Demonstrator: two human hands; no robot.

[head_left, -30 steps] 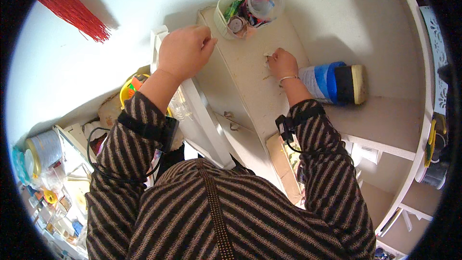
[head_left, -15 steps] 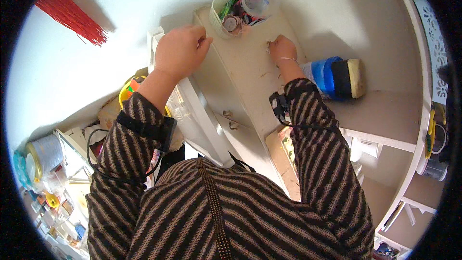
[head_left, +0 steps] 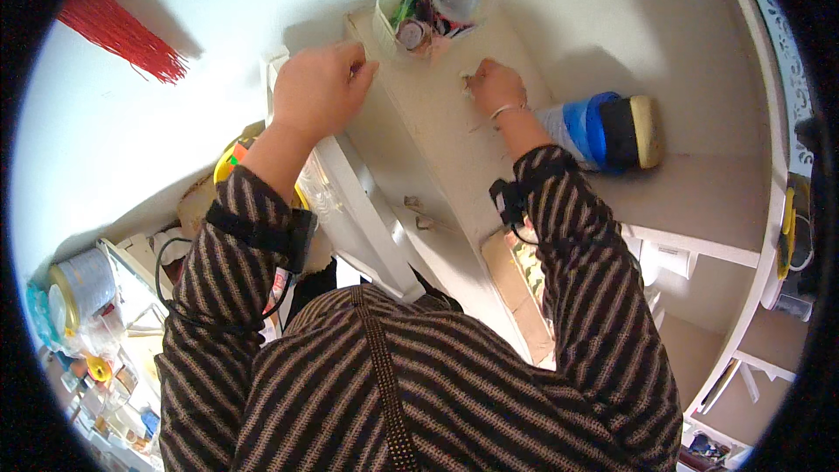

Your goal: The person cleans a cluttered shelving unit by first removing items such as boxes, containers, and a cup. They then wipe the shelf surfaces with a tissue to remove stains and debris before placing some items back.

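Am gripping shelf edge (head_left: 367, 79) with closed left hand (head_left: 319, 87); right hand (head_left: 495, 85) pinching small scrap (head_left: 466, 79) off shelf; judging debris pickup; more scraps (head_left: 418, 214) remaining nearer me.

A red tassel (head_left: 118, 31) hangs on the white wall at the upper left. A small white cup (head_left: 409, 19) full of bottles and pens stands at the far end of the shelf. A blue bottle (head_left: 599, 131) with a black and cream end lies on its side. A cardboard piece (head_left: 516, 284) lies lower down.
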